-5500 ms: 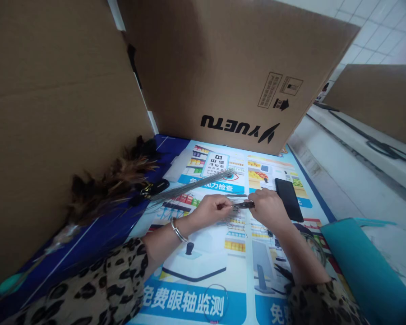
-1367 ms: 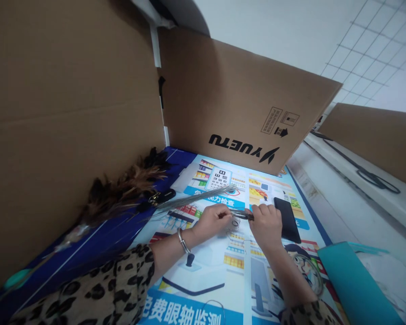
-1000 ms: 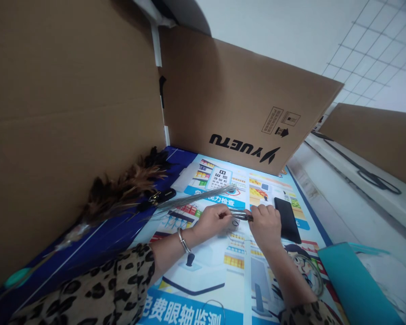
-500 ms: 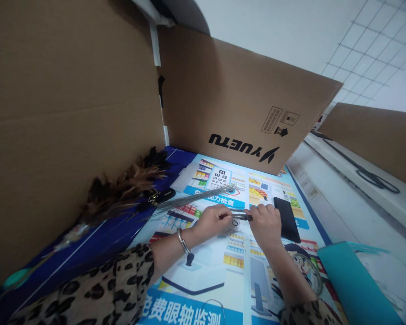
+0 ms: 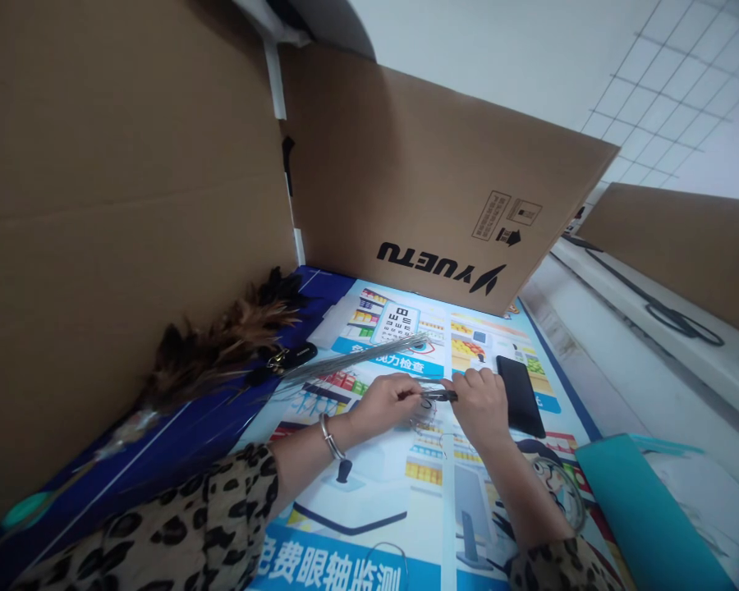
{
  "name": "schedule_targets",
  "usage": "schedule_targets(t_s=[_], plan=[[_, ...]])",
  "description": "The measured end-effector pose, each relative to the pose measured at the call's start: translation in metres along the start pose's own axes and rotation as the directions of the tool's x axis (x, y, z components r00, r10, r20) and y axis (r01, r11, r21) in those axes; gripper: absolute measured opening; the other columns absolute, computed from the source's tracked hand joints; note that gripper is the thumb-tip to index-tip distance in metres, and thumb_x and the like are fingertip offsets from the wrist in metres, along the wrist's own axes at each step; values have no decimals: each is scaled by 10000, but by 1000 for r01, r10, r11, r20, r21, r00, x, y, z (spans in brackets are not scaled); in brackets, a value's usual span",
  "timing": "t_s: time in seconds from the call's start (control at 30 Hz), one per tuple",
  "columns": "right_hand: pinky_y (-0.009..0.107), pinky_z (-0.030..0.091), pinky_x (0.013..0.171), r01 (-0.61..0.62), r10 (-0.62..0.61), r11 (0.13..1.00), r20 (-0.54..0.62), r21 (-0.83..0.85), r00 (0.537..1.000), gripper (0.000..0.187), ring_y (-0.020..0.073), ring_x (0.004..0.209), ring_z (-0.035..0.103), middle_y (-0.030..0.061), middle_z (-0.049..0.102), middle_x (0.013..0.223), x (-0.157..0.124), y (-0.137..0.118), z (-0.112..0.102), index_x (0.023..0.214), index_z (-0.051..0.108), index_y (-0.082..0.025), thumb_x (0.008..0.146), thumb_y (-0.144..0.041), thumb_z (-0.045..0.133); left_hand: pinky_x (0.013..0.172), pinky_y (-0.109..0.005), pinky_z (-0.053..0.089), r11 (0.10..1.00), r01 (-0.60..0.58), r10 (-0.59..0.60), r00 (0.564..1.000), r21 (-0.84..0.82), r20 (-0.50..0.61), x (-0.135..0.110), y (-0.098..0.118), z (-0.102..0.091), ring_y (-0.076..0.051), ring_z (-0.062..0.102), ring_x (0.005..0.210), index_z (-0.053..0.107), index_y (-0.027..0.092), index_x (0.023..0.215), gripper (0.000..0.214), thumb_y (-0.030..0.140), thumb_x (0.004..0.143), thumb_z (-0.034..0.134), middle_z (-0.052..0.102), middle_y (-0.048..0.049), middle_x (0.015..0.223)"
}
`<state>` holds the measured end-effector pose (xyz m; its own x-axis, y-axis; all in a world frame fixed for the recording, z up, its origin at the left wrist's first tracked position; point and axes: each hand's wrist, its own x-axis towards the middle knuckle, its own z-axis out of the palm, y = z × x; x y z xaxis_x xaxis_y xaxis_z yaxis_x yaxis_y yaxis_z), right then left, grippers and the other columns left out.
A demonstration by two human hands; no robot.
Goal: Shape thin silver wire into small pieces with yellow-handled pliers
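Note:
My right hand is closed around the handles of small dark pliers. Their jaws point left, towards my left hand, whose fingertips are pinched together at a thin metal wire. The two hands are a short way apart over the printed table cover. Just below the pliers, thin loops of wire hang or lie; which one cannot be told. Behind my left hand lies a long bundle of straight grey wires. The exact contact between jaws and wire is too small to make out.
Brown feathers and a black key fob lie to the left. A black phone-like slab is right of my right hand, with a teal folder-like object nearer. Cardboard panels wall the back and left.
The view has shifted very slightly. Both hands keep almost the same pose, with the pliers and wire still between them.

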<state>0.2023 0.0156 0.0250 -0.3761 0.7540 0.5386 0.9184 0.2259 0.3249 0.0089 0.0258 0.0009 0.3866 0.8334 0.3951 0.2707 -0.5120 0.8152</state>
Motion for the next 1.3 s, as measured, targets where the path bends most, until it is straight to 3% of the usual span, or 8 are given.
schedule_targets(t_s=[0.37,1.3], plan=[[321,216,685,14,-15,999,28,36,999,293,186,730,379,69,514,667,1,-1,-2,691,596,-170,859,-338,425,593,-205,376,1000,9,-9,1000,-16,29,0,8,-3,-99,483,614,581,136,634,136,147,741,497,545,3,631],[315,221,678,-26,23,999,52,43,998,321,188,736,406,76,538,679,0,-3,1,676,594,-167,855,-365,415,603,-204,369,1000,-8,8,1000,-8,28,1,4,-1,-103,486,628,558,139,629,145,150,753,484,542,9,643]])
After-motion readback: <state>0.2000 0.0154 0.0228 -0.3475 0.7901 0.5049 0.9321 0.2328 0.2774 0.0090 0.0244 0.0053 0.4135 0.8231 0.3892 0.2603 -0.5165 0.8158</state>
